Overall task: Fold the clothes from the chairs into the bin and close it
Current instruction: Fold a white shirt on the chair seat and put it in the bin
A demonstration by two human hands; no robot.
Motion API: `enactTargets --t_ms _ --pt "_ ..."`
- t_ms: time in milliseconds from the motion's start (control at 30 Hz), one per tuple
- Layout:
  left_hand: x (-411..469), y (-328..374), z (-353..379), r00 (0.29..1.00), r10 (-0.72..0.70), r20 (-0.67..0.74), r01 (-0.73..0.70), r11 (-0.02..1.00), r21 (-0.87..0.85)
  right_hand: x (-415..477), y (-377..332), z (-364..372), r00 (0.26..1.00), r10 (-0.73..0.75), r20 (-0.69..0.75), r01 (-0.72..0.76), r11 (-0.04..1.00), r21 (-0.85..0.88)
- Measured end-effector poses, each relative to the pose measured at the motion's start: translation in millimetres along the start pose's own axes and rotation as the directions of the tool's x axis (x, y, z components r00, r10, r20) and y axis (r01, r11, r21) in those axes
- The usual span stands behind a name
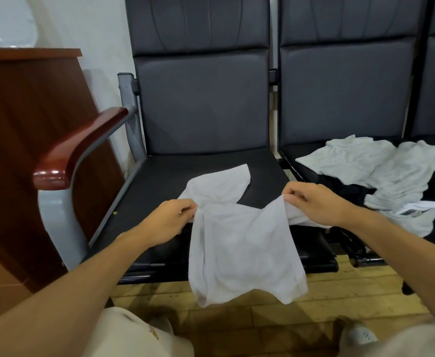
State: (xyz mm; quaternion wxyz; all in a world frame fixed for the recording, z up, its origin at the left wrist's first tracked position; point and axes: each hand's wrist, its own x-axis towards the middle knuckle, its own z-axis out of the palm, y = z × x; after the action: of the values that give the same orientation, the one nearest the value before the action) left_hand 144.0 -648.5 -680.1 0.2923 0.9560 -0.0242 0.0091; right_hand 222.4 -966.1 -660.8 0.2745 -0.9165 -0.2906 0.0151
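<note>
A white garment (pixel 239 243) hangs over the front edge of the left black chair seat (pixel 159 181). Its far part lies flat on the seat, and its lower part droops toward the floor. My left hand (pixel 167 220) pinches the garment's left upper edge. At the right upper edge my right hand (pixel 317 202) pinches the cloth. A pile of grey, black and white clothes (pixel 381 176) lies on the neighbouring chair seat to the right. No bin is in view.
A red-brown wooden armrest (pixel 82 145) on a grey frame stands at the left of the chair. A brown wooden cabinet (pixel 23 140) is further left. Below lies a wooden floor (pixel 262 318), with my legs and a shoe at the bottom.
</note>
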Motion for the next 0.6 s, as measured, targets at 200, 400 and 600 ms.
enactTargets --t_ms 200,400,600 --pt "-6 12 -2 0.999 0.029 -0.016 -0.029 0.999 0.029 1 -2 -3 0.996 0.077 -0.046 -0.072 0.992 0.1" --pt "-7 -8 -7 0.99 -0.013 0.143 -0.018 0.977 0.211 0 5 -6 0.996 0.081 0.041 -0.084 0.993 0.084" --pt "-7 -4 -9 0.983 0.016 0.183 -0.058 0.972 0.228 0 10 -7 0.996 0.082 0.039 -0.084 0.995 0.05"
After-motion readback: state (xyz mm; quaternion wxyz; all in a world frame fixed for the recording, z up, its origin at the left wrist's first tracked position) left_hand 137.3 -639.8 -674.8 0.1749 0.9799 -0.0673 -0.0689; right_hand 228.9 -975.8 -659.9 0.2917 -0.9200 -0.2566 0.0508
